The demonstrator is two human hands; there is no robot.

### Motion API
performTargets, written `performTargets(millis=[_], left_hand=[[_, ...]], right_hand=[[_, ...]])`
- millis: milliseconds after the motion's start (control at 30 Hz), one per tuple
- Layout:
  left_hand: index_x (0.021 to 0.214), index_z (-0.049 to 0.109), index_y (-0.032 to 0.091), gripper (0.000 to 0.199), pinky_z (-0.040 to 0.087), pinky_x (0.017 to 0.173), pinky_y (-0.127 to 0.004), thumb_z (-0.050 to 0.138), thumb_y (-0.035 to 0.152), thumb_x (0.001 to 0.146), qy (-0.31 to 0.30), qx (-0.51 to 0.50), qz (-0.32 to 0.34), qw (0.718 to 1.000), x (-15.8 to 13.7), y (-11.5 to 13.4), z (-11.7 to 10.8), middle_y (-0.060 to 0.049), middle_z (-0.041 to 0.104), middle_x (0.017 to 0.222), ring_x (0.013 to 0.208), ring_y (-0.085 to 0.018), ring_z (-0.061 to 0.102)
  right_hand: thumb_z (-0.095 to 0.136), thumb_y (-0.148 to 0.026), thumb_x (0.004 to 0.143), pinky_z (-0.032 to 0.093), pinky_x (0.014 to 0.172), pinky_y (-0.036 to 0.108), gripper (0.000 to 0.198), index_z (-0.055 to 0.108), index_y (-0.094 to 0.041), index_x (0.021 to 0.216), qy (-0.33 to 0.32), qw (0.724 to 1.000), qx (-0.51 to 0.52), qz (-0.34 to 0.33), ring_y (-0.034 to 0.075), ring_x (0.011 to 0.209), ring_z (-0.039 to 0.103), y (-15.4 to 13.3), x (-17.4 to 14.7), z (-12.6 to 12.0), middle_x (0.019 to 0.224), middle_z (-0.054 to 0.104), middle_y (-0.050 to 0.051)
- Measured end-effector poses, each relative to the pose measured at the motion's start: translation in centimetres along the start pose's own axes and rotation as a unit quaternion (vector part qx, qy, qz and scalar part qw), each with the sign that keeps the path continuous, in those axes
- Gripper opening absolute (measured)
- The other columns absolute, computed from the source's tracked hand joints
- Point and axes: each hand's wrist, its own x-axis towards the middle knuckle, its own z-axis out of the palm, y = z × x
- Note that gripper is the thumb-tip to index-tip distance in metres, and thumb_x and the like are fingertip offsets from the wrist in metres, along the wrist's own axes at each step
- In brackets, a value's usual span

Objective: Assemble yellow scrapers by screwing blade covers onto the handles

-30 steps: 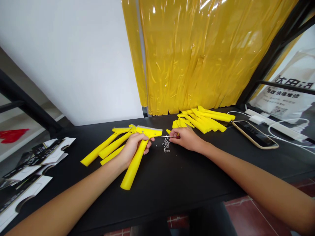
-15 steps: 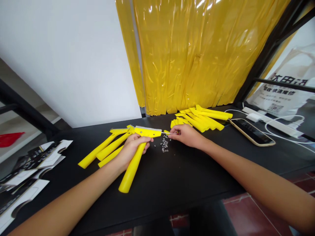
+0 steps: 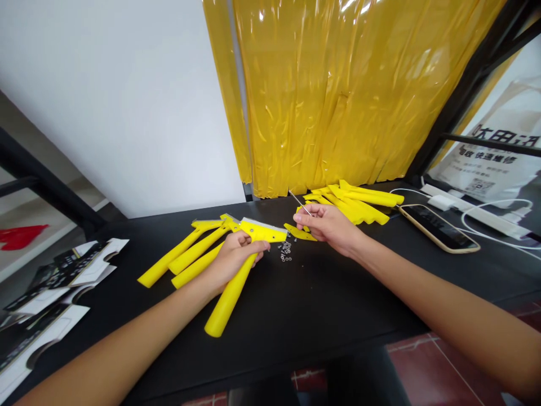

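Note:
My left hand [image 3: 234, 256] is closed around a yellow scraper [image 3: 230, 299] where its round handle meets the head. A pale metal blade edge runs along the head's upper side, and screw holes or screw heads show on its face. Between the fingers of my right hand [image 3: 332, 225] is a thin screwdriver [image 3: 300, 203], its bare shaft pointing up and left, away from the scraper. Its grip is mostly hidden in the hand. Below that hand lies a flat yellow plate [image 3: 301, 233]. Small loose screws and nuts [image 3: 286, 252] are scattered beside the scraper head.
Several yellow scrapers [image 3: 181, 254] lie to the left, and a heap of yellow parts [image 3: 359, 203] sits at the back right. Further right are a phone [image 3: 439, 228], white cables and a power strip [image 3: 473, 211]. Printed cardboard pieces [image 3: 54, 293] cover the left edge.
My right hand has lifted the screwdriver from the scraper's tip, and its shaft now points up and left. The scraper has turned slightly in my left hand. The flat plate is more exposed.

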Motion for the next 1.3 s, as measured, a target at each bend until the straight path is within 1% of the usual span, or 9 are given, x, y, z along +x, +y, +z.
performTargets(millis=[167, 267, 367, 500, 600, 667, 800, 1000, 1300], left_hand=[[0.077, 0.066, 0.014, 0.021, 0.037, 0.048, -0.024, 0.076, 0.033, 0.076, 0.008, 0.009, 0.006, 1.000, -0.1, -0.1, 0.1, -0.002, 0.059, 0.061, 0.052, -0.012, 0.051], [0.077, 0.066, 0.015, 0.021, 0.040, 0.049, -0.024, 0.076, 0.034, 0.077, 0.006, 0.018, 0.004, 1.000, -0.2, 0.0, 0.1, -0.002, 0.059, 0.060, 0.052, -0.012, 0.052], [0.078, 0.065, 0.016, 0.021, 0.041, 0.046, -0.024, 0.073, 0.035, 0.080, -0.006, 0.025, 0.005, 1.000, -0.3, 0.0, 0.3, -0.002, 0.060, 0.061, 0.050, -0.013, 0.054], [0.077, 0.062, 0.017, 0.019, 0.044, 0.043, -0.026, 0.072, 0.033, 0.081, -0.024, 0.038, 0.016, 0.999, -0.5, -0.1, 0.6, -0.002, 0.061, 0.063, 0.048, -0.014, 0.055], [0.075, 0.061, 0.018, 0.019, 0.045, 0.042, -0.026, 0.071, 0.033, 0.081, -0.027, 0.047, 0.018, 0.998, -0.6, 0.0, 0.7, -0.002, 0.062, 0.063, 0.047, -0.014, 0.056], [0.073, 0.060, 0.018, 0.020, 0.045, 0.043, -0.026, 0.071, 0.033, 0.082, -0.028, 0.054, 0.019, 0.998, -0.7, 0.1, 0.8, -0.002, 0.062, 0.063, 0.046, -0.014, 0.056], [0.072, 0.059, 0.018, 0.023, 0.045, 0.044, -0.027, 0.069, 0.035, 0.083, -0.033, 0.073, 0.026, 0.996, -0.9, 0.3, 0.9, -0.001, 0.063, 0.063, 0.045, -0.014, 0.057], [0.073, 0.059, 0.018, 0.023, 0.046, 0.044, -0.025, 0.069, 0.035, 0.084, -0.035, 0.080, 0.036, 0.996, -1.0, 0.3, 1.0, -0.001, 0.064, 0.064, 0.046, -0.014, 0.058], [0.080, 0.059, 0.015, 0.021, 0.047, 0.043, -0.024, 0.070, 0.033, 0.085, -0.043, 0.072, 0.033, 0.996, -0.8, -0.3, 0.9, 0.000, 0.064, 0.065, 0.046, -0.013, 0.059]], right_hand=[[0.080, -0.046, 0.074, 0.010, 0.043, 0.026, 0.032, 0.068, -0.017, 0.078, 0.013, 1.000, 0.020, 0.003, 0.004, 0.045, 0.023, 0.5, -0.2, 0.4, 0.068, 0.056, -0.003], [0.080, -0.044, 0.075, 0.011, 0.044, 0.026, 0.031, 0.074, -0.018, 0.090, 0.000, 0.999, 0.038, 0.009, 0.004, 0.048, 0.024, 0.6, -0.4, 0.6, 0.075, 0.059, 0.000], [0.079, -0.042, 0.076, 0.015, 0.044, 0.025, 0.033, 0.076, -0.020, 0.101, -0.009, 1.000, 0.003, 0.019, 0.006, 0.049, 0.027, 0.6, -0.7, 0.7, 0.075, 0.061, 0.000], [0.076, -0.038, 0.079, 0.029, 0.046, 0.024, 0.027, 0.076, -0.022, 0.101, -0.011, 0.995, -0.098, -0.016, 0.009, 0.055, 0.042, 0.5, -1.0, 1.1, 0.077, 0.066, 0.001], [0.077, -0.033, 0.078, 0.045, 0.062, 0.027, 0.021, 0.074, -0.022, 0.096, -0.024, 0.991, -0.121, -0.046, 0.013, 0.071, 0.058, 0.6, -1.1, 1.4, 0.086, 0.071, 0.001], [0.078, -0.033, 0.077, 0.048, 0.071, 0.030, 0.019, 0.074, -0.022, 0.093, -0.036, 0.990, -0.127, -0.046, 0.015, 0.077, 0.062, 0.6, -1.1, 1.6, 0.087, 0.072, 0.001], [0.076, -0.033, 0.081, 0.046, 0.067, 0.030, 0.013, 0.075, -0.022, 0.087, -0.038, 0.978, -0.195, -0.062, 0.016, 0.072, 0.061, 0.8, -1.3, 1.9, 0.079, 0.072, 0.001], [0.072, -0.026, 0.086, 0.048, 0.072, 0.030, 0.007, 0.078, -0.025, 0.088, -0.040, 0.949, -0.242, -0.196, 0.017, 0.083, 0.063, 1.4, -1.5, 2.3, 0.089, 0.069, 0.002], [0.073, -0.020, 0.085, 0.047, 0.071, 0.028, 0.005, 0.076, -0.022, 0.087, -0.048, 0.946, -0.257, -0.193, 0.015, 0.080, 0.062, 1.7, -1.4, 2.3, 0.086, 0.066, 0.001]])
